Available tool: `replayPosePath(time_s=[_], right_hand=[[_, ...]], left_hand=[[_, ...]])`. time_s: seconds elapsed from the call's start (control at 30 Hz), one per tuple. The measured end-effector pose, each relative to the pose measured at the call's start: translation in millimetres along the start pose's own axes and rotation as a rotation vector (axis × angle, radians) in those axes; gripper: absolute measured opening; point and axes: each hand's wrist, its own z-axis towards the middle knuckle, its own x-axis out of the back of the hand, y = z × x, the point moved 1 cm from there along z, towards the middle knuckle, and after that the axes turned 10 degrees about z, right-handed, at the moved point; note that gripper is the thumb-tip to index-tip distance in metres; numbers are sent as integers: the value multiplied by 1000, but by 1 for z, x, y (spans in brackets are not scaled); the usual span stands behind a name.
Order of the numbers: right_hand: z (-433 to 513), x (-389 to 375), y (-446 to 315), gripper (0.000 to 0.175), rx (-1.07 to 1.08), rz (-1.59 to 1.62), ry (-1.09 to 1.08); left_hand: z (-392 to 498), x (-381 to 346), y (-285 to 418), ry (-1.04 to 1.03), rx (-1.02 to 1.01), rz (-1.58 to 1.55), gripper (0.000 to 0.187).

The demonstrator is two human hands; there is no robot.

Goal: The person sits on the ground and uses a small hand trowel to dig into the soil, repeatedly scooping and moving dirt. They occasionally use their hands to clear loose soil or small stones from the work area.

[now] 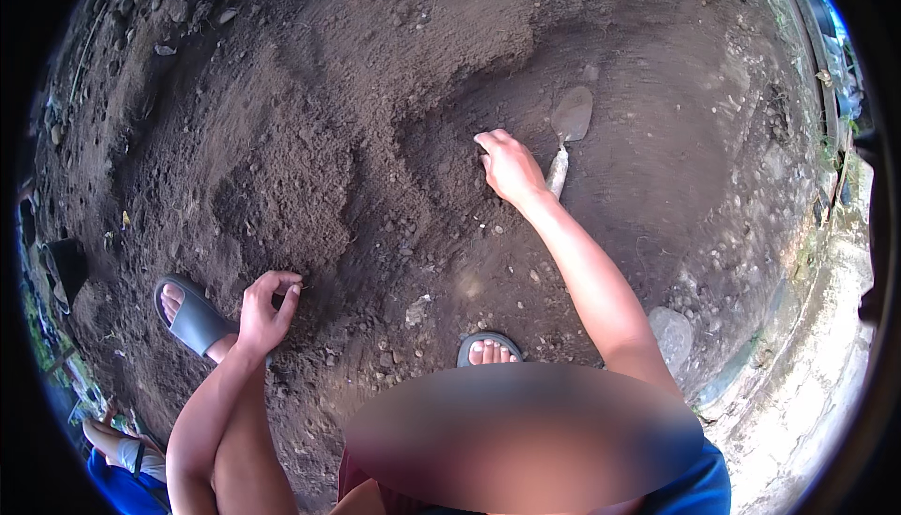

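Observation:
My right hand [515, 169] is low over loose dark soil [450, 170], its fingers bent downward and a small gap between fingers and thumb. Nothing shows in its grasp. Just to its right a trowel [573, 115] lies on the ground, metal blade pointing away from me. The hand and wrist are beside the pale handle [557, 172] and hide its near end. My left hand [269, 312] hangs by my left knee, thumb and forefinger tips almost meeting. Whether a tiny bit of something sits between them is too small to tell.
Heaped crumbly soil [295, 142] spreads ahead and left. A large stone [671, 339] lies right, near a pale concrete edge [795, 402]. A black container [63, 269] stands far left. Another person [127, 459] is at lower left. My grey slides [193, 318] rest on the dirt.

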Motion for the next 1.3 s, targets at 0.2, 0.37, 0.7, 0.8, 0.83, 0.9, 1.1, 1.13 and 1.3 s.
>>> replayPosePath(time_s=[0.2,0.37,0.7,0.8,0.83,0.9,1.1,1.13,1.3], right_hand=[[-6,15,-10,24,-68,309,189],[-17,48,-24,32,-365,1818,170],[0,59,-58,32,-411,2033,223],[-3,47,-57,24,-401,1429,130],[-6,41,-55,21,-380,1234,103],[-11,21,-57,22,-373,942,57],[-24,-18,-61,24,76,108,0],[-25,-22,-60,25,52,71,-27],[-22,-32,-58,23,60,-51,-5]], left_hand=[[0,-1,1,14,-33,-16,15],[-1,1,-1,23,11,-55,15],[0,0,2,13,-3,-33,15],[0,0,1,13,8,-27,16],[0,1,0,13,15,-8,16],[0,2,-1,13,8,-30,16],[0,1,-1,4,11,-42,16],[0,0,-1,1,16,-44,16],[0,1,-2,4,13,-49,16]])
